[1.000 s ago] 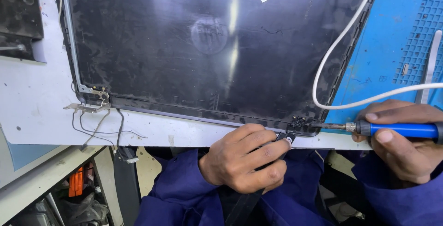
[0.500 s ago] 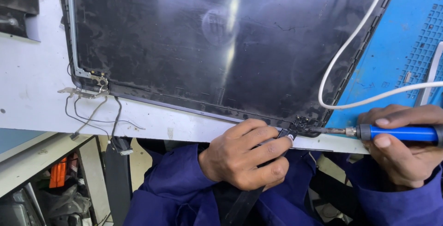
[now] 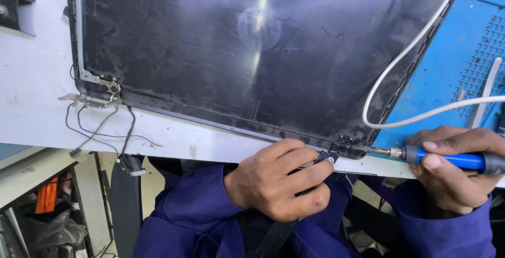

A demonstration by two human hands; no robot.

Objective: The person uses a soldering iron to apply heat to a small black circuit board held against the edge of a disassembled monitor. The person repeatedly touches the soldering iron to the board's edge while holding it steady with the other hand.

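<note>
Head view: you look down at a black laptop lid lying flat on the white counter.
Right hand: your right hand has its fingers wrapped tight around the blue handle of a screwdriver.
Screwdriver: it lies nearly level, its metal tip at the hinge on the lid's near right corner.
Left hand: your left hand sits at the counter's near edge, fingers curled shut on a black strip just beside that hinge.
Strip: it runs down under your hand, off the counter's edge.
White cable: it loops over the lid's right side and onto the blue mat.
Far hinge: a bare metal hinge with thin loose wires lies at the lid's left corner.
</note>
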